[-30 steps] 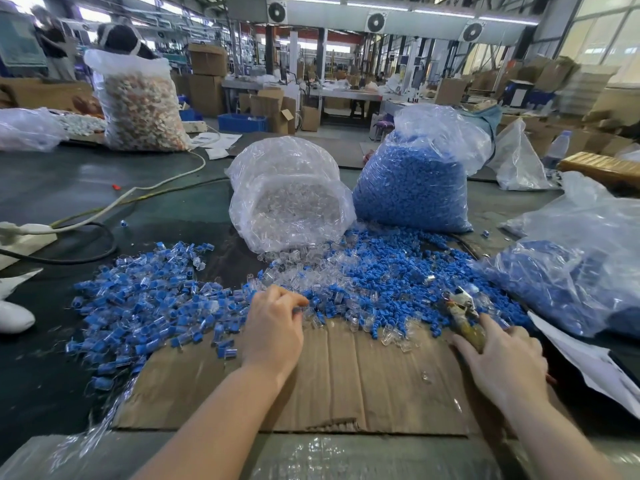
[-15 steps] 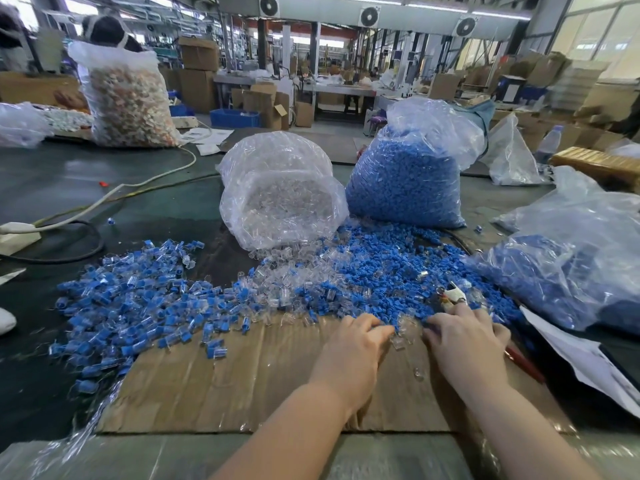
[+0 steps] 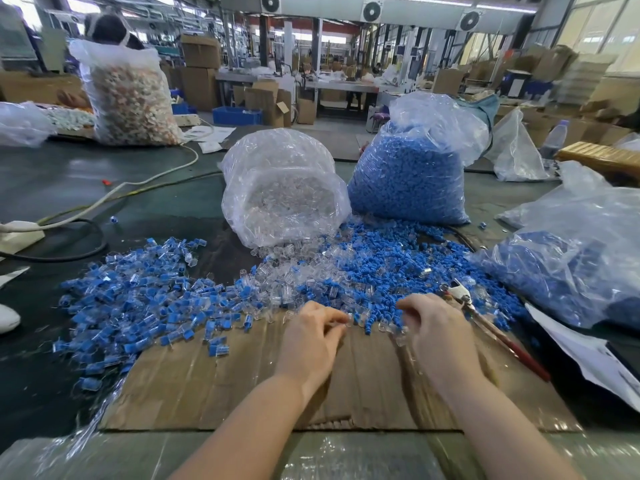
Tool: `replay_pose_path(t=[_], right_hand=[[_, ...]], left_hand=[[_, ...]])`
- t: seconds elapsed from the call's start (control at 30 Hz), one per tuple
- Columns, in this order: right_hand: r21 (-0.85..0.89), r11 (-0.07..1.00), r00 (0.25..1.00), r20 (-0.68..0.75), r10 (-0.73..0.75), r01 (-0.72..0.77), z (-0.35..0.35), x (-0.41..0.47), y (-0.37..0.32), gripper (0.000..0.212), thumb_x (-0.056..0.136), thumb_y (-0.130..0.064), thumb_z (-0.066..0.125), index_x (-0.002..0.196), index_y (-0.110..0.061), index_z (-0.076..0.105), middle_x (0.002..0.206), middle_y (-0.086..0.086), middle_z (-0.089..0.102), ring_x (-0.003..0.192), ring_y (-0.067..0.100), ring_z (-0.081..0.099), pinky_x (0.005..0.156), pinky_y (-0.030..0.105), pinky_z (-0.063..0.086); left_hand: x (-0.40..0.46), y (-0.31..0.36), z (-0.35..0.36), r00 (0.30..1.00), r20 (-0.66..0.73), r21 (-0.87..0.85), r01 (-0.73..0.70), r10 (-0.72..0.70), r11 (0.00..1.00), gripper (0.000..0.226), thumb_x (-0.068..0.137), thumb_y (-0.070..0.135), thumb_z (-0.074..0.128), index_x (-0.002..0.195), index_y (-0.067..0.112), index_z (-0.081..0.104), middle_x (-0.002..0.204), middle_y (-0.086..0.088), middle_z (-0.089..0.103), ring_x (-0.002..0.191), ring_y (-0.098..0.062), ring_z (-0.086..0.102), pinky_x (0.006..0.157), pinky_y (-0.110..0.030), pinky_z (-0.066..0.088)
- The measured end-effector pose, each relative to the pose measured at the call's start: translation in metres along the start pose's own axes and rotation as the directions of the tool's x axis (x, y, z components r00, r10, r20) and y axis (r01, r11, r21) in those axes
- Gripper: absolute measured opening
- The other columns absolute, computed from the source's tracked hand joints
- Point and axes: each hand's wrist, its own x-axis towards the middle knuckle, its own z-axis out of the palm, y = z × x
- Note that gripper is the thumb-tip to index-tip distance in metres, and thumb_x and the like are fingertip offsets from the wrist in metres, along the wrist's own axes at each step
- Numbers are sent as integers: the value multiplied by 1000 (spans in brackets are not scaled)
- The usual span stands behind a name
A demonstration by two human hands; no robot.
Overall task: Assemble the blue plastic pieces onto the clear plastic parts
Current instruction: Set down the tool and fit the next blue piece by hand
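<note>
Now | left hand (image 3: 311, 336) pinches clear part (image 3: 341, 325) | orientation unclear | right hand (image 3: 436, 332) curled

Daylight from far right windows (image 3: 602, 29) lit the scene brightly; glare sheened the plastic bags (image 3: 284, 188); edges bowed, hands slightly blurred.

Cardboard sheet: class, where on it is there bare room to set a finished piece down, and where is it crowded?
Bare: the cardboard sheet near its front edge, left of the left hand. Crowded: its far edge, under loose blue pieces, and its right side by the pliers.
</note>
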Motion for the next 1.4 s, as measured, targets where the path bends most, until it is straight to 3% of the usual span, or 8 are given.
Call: replay_pose_path(t=[0.1,0.2,0.37,0.57,0.67,0.9,1.1,1.4], right_hand=[[117,993,999,38,-33,28,11,-4,-22,17,92,-10,54,102,-14,67,96,-3,66,83,8,53,79,19,41],[93,996,999,39,-20,16,23,-7,-33,19,93,-12,51,104,-17,66,98,-5,64,83,7,49,74,16,34],[77,997,1000,-10,20,-20,22,-9,-32,20,93,-14,50,105,-19,65,99,-7,63,89,8,53,78,19,39],[-13,992,981,148,-125,129,25,-11,-34,19,90,-38,55,102,-27,65,97,-9,61,94,10,53,80,20,37],[-62,986,967,212,-138,154,32,-13,-36,19,91,-38,53,100,-25,63,98,-8,56,99,13,49,83,23,35],[146,988,999,-4,-44,44,40,-17,-39,7,85,-20,65,85,-21,58,82,-9,61,79,13,53,67,23,35],[366,930,997,-78,-15,43,42,-22,-39,20,81,0,65,95,-13,73,88,-5,69,85,11,61,79,16,42],[453,891,995,-97,17,29,44,-25,-37,9,79,-10,72,82,-18,70,77,-8,68,76,9,63,72,29,52]], left_hand=[[0,-6,-8,995,-58,-56,80,-83,995,11,85,16,65,95,15,69,91,7,59,84,-3,55,71,-7,42],[-3,-10,-11,985,-103,-150,125,-141,981,19,82,3,66,96,16,65,81,9,59,75,0,55,66,-2,41],[-7,-10,-7,979,-121,-210,139,-166,968,26,81,1,66,89,25,58,79,8,59,74,0,55,66,-1,41],[-8,-9,-6,978,-156,-166,113,-139,980,30,81,6,67,74,32,55,72,13,58,68,3,54,64,-2,41],[-8,-10,-6,981,-140,-137,117,-136,984,22,83,11,66,76,29,57,74,13,59,71,3,54,64,-3,42],[-9,-10,-6,980,-147,-143,114,-135,983,19,90,15,58,78,30,54,75,11,59,71,1,55,65,-6,43],[-8,-11,-7,988,-126,-107,74,-88,991,15,91,14,55,88,28,57,79,14,59,75,2,55,64,-3,40],[-9,-11,-8,990,-73,-216,104,-122,971,19,85,11,64,79,28,58,73,7,65,69,3,60,64,-6,44]])
